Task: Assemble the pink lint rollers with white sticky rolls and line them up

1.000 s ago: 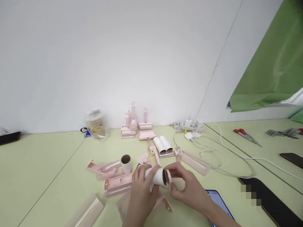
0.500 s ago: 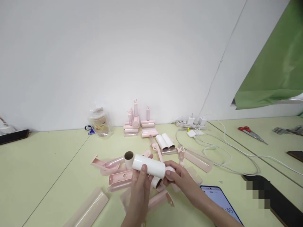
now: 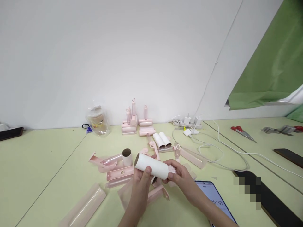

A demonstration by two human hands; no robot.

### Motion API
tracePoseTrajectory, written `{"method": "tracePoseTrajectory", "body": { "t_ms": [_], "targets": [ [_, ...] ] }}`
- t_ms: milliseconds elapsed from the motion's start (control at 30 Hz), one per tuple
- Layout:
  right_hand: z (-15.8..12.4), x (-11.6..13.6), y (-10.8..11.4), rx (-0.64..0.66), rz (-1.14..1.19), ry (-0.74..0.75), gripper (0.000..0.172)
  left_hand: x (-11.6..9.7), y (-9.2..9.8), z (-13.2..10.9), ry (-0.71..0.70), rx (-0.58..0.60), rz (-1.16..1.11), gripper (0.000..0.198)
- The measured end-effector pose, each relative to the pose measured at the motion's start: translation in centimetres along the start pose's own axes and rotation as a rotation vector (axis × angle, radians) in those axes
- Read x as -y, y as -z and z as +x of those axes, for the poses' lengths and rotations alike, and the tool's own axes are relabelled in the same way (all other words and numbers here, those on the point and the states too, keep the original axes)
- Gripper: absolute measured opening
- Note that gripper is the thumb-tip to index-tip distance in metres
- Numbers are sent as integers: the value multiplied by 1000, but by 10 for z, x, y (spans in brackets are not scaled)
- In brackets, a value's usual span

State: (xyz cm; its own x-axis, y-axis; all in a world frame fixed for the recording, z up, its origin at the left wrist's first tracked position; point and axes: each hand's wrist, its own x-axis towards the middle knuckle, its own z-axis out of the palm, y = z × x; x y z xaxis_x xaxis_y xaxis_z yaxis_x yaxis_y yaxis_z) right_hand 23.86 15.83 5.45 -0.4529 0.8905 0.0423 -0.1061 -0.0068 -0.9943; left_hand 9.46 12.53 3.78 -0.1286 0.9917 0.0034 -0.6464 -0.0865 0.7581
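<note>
bright even light, soft shadows, wide-angle edge distortion, sharp focus

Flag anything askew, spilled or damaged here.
Nothing spilled or visibly damaged. Pink lint-roller parts lie scattered at odd angles around the left hand and right hand gripping the white roll; the green sheet hangs slanted, upper right.

The left hand [image 3: 139,190], its wrist at 6 o'clock, has fingers curled in a grip with the thumb pointing to 12. The right hand [image 3: 183,181], its bare forearm at 4 o'clock, pinches its fingertips toward 9, just beside the left.
</note>
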Motion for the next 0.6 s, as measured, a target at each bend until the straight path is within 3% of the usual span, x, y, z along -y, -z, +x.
{"method": "tracePoseTrajectory", "body": {
  "t_ms": [167, 300, 400, 500, 600],
  "targets": [
    [0, 1, -3, -47, -42, -36, 20, 6, -1, -1, 10, -8, -11, 62],
    [3, 2, 0, -65, -64, -66, 27, 2, -3, 1, 14, -63, -45, 71],
    [3, 3, 15, -92, -108, -53, 30, -9, -2, 4, -50, -168, -27, 72],
    [1, 4, 38, -122, -188, -33, 21, -23, 7, 5, -163, -246, 96, 62],
    [6, 3, 59, -121, -516, -36, 20, -36, 18, 5, -224, -285, 319, 57]
  ]
}}
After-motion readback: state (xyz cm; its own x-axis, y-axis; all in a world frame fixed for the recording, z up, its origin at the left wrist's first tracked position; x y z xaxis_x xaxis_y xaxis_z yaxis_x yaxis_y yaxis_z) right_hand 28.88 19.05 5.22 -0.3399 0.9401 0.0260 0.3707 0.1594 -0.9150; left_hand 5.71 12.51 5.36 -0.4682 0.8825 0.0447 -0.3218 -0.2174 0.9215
